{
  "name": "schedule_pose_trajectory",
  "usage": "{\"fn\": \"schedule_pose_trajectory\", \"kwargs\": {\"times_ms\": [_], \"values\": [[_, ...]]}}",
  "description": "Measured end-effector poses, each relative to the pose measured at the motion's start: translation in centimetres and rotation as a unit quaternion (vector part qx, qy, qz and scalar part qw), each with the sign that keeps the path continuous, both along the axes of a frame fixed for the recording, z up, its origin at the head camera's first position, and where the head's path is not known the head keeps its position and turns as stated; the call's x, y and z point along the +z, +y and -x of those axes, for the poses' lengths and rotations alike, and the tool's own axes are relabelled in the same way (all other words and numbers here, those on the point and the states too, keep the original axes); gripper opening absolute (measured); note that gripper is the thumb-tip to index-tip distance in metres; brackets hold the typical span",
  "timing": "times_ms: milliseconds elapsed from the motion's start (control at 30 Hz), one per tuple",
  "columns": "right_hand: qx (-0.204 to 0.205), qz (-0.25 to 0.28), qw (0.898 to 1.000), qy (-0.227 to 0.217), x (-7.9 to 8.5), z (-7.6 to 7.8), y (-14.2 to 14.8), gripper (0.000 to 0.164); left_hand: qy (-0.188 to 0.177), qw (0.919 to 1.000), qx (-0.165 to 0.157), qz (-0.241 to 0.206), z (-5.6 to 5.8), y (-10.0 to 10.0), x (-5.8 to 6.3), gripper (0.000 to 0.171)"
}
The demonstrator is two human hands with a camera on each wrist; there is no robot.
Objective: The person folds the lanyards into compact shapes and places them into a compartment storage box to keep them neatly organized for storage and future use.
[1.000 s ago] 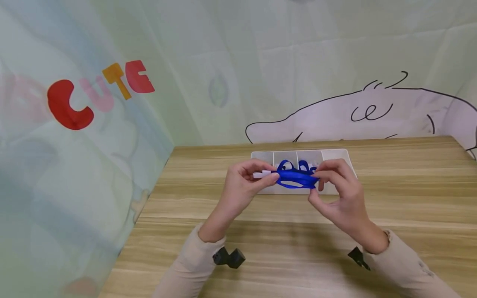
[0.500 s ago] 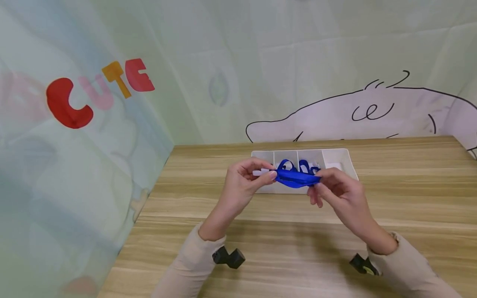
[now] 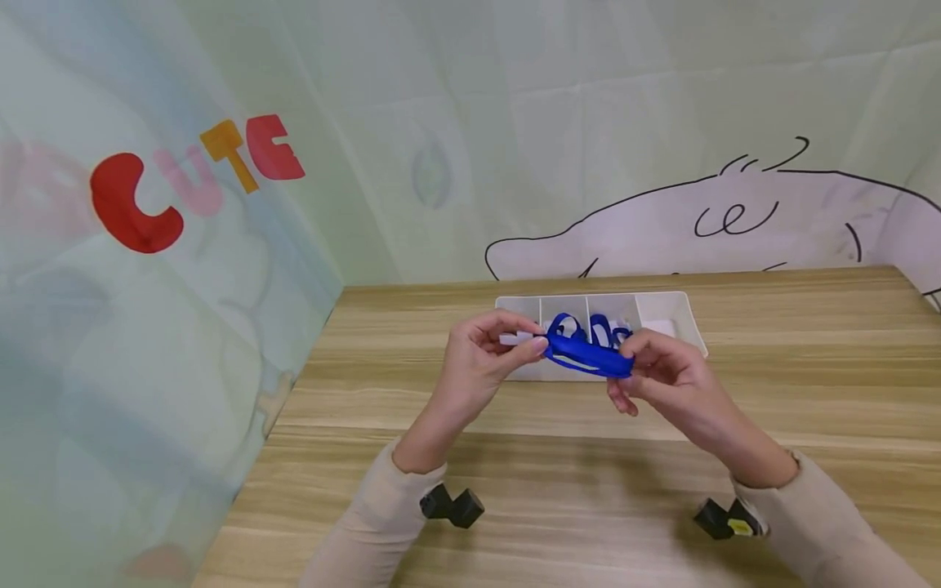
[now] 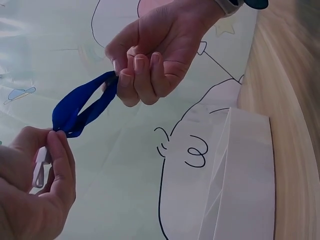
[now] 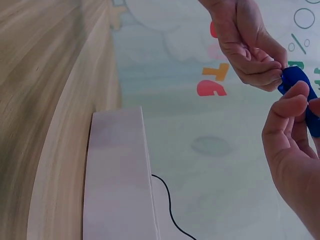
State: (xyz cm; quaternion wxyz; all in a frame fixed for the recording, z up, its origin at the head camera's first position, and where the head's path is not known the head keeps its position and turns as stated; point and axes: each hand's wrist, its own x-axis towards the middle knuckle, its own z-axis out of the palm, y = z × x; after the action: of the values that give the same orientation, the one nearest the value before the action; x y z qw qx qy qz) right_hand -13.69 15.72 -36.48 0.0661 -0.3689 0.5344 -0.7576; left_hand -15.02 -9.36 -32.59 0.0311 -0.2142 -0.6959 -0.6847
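A flattened, folded loop of blue lanyard (image 3: 588, 357) is stretched between both hands, over the front of a white divided box (image 3: 529, 373). My left hand (image 3: 478, 359) pinches its left end between thumb and fingers, with a white plastic clip (image 3: 512, 338) jutting back toward the palm. My right hand (image 3: 676, 384) pinches the opposite end, its lower fingers loosely bent beneath. In the left wrist view the strap (image 4: 75, 107) shows a gap between its layers. The right wrist view shows the blue band (image 5: 295, 76) partly hidden behind the right fingers.
Inside the box's middle compartments lie more blue strap loops (image 3: 564, 324), (image 3: 600, 327). A white piece (image 3: 662, 327) lies in the right compartment. The box stands near the back of the wooden table (image 3: 412, 392), before a printed cloth backdrop (image 3: 456, 163).
My right hand has closed in on the lanyard's right end, now pinching it, and shifted slightly right and down. The folded strap tilts lower at the right. The left hand stays nearly still.
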Motion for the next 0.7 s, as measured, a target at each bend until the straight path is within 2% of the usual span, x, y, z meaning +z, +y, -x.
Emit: {"fn": "schedule_pose_trajectory", "kwargs": {"times_ms": [133,333,533,700], "values": [[-0.009,-0.022,1.000,-0.020,0.23,-0.13,0.09,0.021,0.001,1.0000,-0.001,-0.001,0.03,-0.05,-0.01,0.010],[-0.061,-0.043,0.997,-0.022,0.28,-0.20,-0.17,0.015,0.010,0.9999,-0.003,0.008,0.07,-0.03,-0.09,0.010],[-0.079,-0.014,0.996,-0.048,0.08,-0.26,-0.36,0.017,0.019,0.9998,0.004,0.009,0.21,-0.13,-0.39,0.010],[-0.066,0.023,0.996,-0.047,-0.06,-0.18,-0.46,0.020,0.022,0.9996,0.015,0.012,0.30,-0.04,-0.67,0.011]]}}
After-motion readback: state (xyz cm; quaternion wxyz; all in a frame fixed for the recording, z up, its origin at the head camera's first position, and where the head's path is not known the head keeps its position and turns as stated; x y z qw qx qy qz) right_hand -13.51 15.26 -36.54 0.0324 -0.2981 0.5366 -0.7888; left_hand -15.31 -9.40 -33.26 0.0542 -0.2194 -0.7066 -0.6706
